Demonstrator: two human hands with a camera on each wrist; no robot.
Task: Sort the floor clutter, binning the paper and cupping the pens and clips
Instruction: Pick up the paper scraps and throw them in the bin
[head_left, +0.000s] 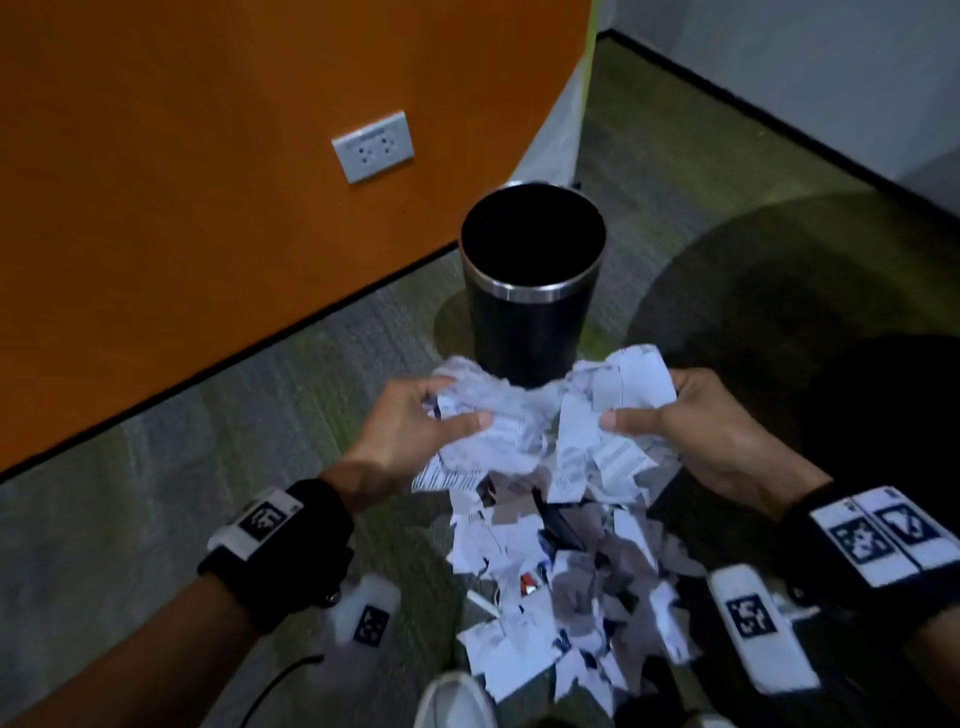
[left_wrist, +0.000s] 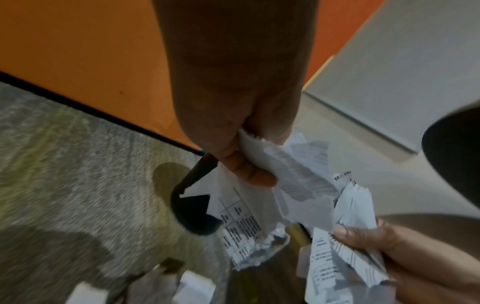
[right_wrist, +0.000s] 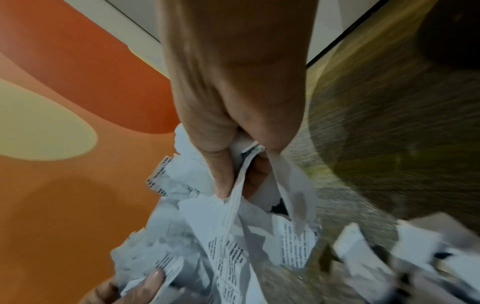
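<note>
Left grip: the left hand has its thumb pressed over the top of a bundle of torn paper and its fingers curled behind it, so that side of the wad is pinched, not just propped.
Right grip: the right hand mirrors it from the other side, thumb on top, fingers wrapped under the printed scraps; held from both sides, loose pieces are squeezed together and fewer can slip out.
Between the grips: the bundle spans the gap between the hands, crumpled, with strips hanging from its underside.
Below the grips: the remaining pile of scraps lies on the carpet floor, nearer the person than the hands; a small red item and a dark, pen-like shape show among it, too blurred to name. These likely stay down because they belong in the cup, not the bin.
Cup: a white rim shows at the bottom edge of the head view, nearer still than the pile; I cannot tell whether it is the cup.
Beyond the grips: the black bin stands upright just past the bundle, mouth open, so the load probably needs only a short lift and forward carry.
Farther: the orange wall with a socket plate rises behind the bin.
Risk: hanging strips may drop short of the rim.
</note>
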